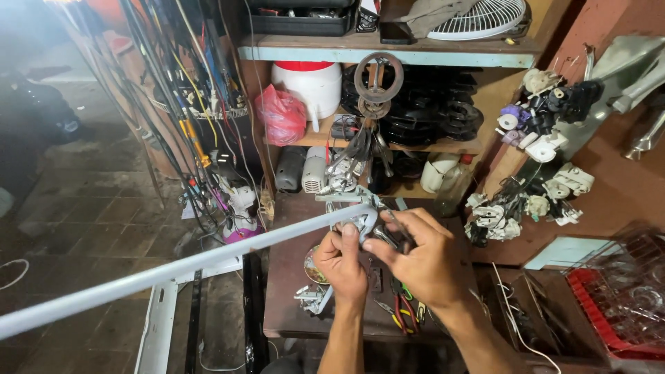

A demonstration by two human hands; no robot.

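Near the middle of the frame, the left hand (341, 263) pinches the end of a long grey tube (173, 266) that runs off to the lower left of the frame. Its fingers close tight around the metal fitting (360, 220) at the tip of the tube. The right hand (422, 260) sits just beside it and grips a thin tool (396, 225), whose point touches the fitting. Both hands are closed on what they hold, not open. Under them is a dark wooden table (291, 277), with pliers with coloured handles (402, 312) at the lower middle and a small metal part (312, 298) close to the left wrist. To do this well, I think the left hand should keep the tube very steady, because it is long and could swing. The right hand should push the tool gently and straight, so it does not slip off the small fitting.
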